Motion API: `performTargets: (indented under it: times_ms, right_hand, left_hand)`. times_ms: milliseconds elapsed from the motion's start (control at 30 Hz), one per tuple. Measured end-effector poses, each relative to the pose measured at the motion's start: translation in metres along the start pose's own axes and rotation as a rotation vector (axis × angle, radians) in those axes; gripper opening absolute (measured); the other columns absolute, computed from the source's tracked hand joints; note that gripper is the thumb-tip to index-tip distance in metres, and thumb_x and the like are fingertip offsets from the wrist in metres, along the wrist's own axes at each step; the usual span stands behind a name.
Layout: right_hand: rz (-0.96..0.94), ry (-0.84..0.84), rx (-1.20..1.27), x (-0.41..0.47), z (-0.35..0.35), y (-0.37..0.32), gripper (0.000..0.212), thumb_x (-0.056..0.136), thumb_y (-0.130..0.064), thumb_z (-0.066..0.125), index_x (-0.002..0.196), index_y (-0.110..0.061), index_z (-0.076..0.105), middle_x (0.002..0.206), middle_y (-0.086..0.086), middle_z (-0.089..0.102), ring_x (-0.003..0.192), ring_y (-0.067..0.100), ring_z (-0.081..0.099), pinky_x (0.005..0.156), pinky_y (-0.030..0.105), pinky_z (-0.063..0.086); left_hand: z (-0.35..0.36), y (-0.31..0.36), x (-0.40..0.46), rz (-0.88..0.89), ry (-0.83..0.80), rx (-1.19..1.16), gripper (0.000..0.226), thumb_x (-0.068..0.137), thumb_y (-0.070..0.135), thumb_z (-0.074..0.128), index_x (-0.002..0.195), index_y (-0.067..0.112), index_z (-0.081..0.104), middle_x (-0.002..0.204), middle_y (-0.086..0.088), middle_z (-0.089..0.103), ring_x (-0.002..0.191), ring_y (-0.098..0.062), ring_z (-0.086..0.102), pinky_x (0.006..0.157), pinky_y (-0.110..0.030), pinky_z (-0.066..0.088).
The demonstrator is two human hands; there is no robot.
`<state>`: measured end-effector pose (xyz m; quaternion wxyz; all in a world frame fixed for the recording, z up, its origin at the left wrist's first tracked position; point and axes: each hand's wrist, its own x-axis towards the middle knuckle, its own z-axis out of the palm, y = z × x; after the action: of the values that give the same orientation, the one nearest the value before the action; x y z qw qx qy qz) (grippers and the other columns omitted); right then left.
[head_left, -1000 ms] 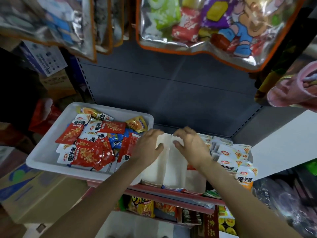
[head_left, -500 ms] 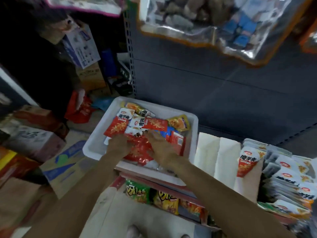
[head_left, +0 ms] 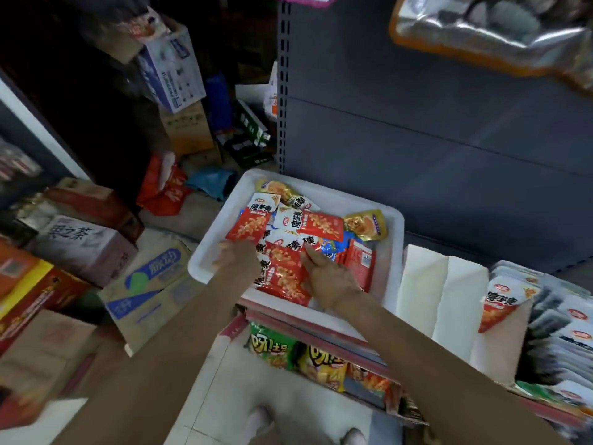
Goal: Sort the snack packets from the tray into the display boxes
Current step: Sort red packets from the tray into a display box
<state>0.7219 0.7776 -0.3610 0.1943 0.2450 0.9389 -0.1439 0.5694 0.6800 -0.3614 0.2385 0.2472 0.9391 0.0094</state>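
Two hands down among red snack packets (head_left: 285, 271) in white tray (head_left: 393, 252): left hand (head_left: 239, 256) gathering at nine o'clock, right hand (head_left: 330, 277) flat at three, grips unclear. Probably collecting one flavour for display boxes (head_left: 449, 300) at three o'clock.

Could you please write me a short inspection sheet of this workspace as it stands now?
Surface: red-edged shelf carries the tray and boxes.
Job's things: white tray holds a heap of snack packets, mostly red; white display boxes stand to its right, one holding a red packet.
Clutter: cardboard cartons stacked on the floor.
Grippers: left hand and right hand both rest on packets in the tray; grip unclear.
Cables: nothing seen.
Surroundings: grey back panel, foil bag hanging above.
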Motion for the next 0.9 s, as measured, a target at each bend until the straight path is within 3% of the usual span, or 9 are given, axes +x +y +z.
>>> performTargets:
  times_ms: [67, 167, 300, 467, 533, 633, 733, 900]
  right_hand:
    - [-0.011, -0.032, 0.174, -0.003, -0.007, 0.004, 0.064, 0.098, -0.032, 0.044, 0.151, -0.018, 0.011, 0.157, -0.01, -0.011, 0.143, 0.018, 0.02, 0.113, 0.04, 0.031]
    - [-0.042, 0.019, 0.385, -0.013, -0.015, 0.013, 0.06, 0.097, -0.031, 0.048, 0.15, -0.018, 0.021, 0.158, 0.0, 0.011, 0.142, 0.02, 0.022, 0.115, 0.03, 0.021]
    - [-0.015, 0.182, 0.69, -0.029, -0.029, 0.021, 0.061, 0.093, -0.032, 0.055, 0.147, -0.023, 0.027, 0.15, 0.001, 0.033, 0.135, 0.019, 0.036, 0.112, 0.032, 0.031]
    - [-0.058, 0.442, 0.78, -0.054, -0.056, 0.043, 0.039, 0.091, -0.013, 0.059, 0.129, -0.017, 0.052, 0.116, 0.0, 0.063, 0.103, 0.015, 0.06, 0.091, 0.03, 0.048]
    - [-0.006, 0.583, 0.777, -0.071, -0.063, 0.059, 0.027, 0.089, -0.01, 0.059, 0.116, -0.017, 0.061, 0.105, -0.002, 0.067, 0.093, 0.014, 0.062, 0.085, 0.03, 0.049]
    - [0.087, 0.762, 0.858, -0.102, -0.064, 0.094, 0.024, 0.086, -0.005, 0.06, 0.106, -0.018, 0.065, 0.086, -0.002, 0.067, 0.079, 0.017, 0.061, 0.08, 0.038, 0.052]
    - [0.187, 0.905, 0.922, -0.138, -0.065, 0.136, 0.015, 0.085, -0.01, 0.062, 0.095, -0.021, 0.062, 0.076, -0.001, 0.064, 0.072, 0.025, 0.061, 0.072, 0.048, 0.054]
    - [0.317, 1.055, 0.815, -0.191, -0.076, 0.197, 0.015, 0.086, -0.004, 0.062, 0.089, -0.019, 0.059, 0.073, -0.007, 0.061, 0.072, 0.018, 0.059, 0.068, 0.03, 0.045]
  left_hand:
    - [-0.006, 0.002, -0.008, 0.022, 0.081, 0.044, 0.048, 0.092, 0.021, 0.056, 0.133, 0.003, 0.039, 0.132, -0.021, 0.043, 0.116, -0.03, 0.052, 0.089, -0.037, 0.046]
    - [-0.022, 0.002, -0.021, 0.033, 0.18, -0.035, 0.04, 0.093, 0.018, 0.055, 0.13, 0.004, 0.044, 0.132, -0.016, 0.043, 0.115, -0.03, 0.053, 0.093, -0.037, 0.045]
    - [-0.029, 0.021, -0.037, 0.347, 0.246, -0.197, 0.018, 0.094, 0.018, 0.055, 0.105, 0.005, 0.059, 0.096, -0.013, 0.064, 0.091, -0.026, 0.06, 0.072, -0.031, 0.043]
    - [-0.035, 0.072, -0.069, 0.75, 0.258, -0.428, 0.011, 0.09, 0.017, 0.061, 0.09, 0.006, 0.065, 0.072, 0.002, 0.054, 0.071, -0.02, 0.054, 0.056, -0.015, 0.029]
    - [-0.035, 0.098, -0.079, 0.795, 0.288, -0.515, 0.01, 0.089, 0.015, 0.061, 0.092, 0.007, 0.065, 0.074, 0.005, 0.055, 0.07, -0.015, 0.053, 0.056, -0.01, 0.032]
    - [-0.028, 0.141, -0.098, 0.807, 0.34, -0.633, 0.013, 0.09, 0.016, 0.06, 0.101, 0.009, 0.06, 0.08, 0.007, 0.057, 0.072, -0.008, 0.055, 0.065, -0.014, 0.04]
    - [-0.014, 0.183, -0.112, 0.848, 0.232, -0.687, 0.024, 0.088, 0.013, 0.062, 0.111, 0.006, 0.057, 0.091, 0.002, 0.06, 0.081, -0.013, 0.06, 0.079, -0.021, 0.047]
    - [0.025, 0.238, -0.127, 0.927, 0.11, -0.472, 0.034, 0.087, 0.013, 0.062, 0.119, 0.004, 0.055, 0.117, -0.011, 0.061, 0.111, -0.023, 0.057, 0.097, -0.034, 0.042]
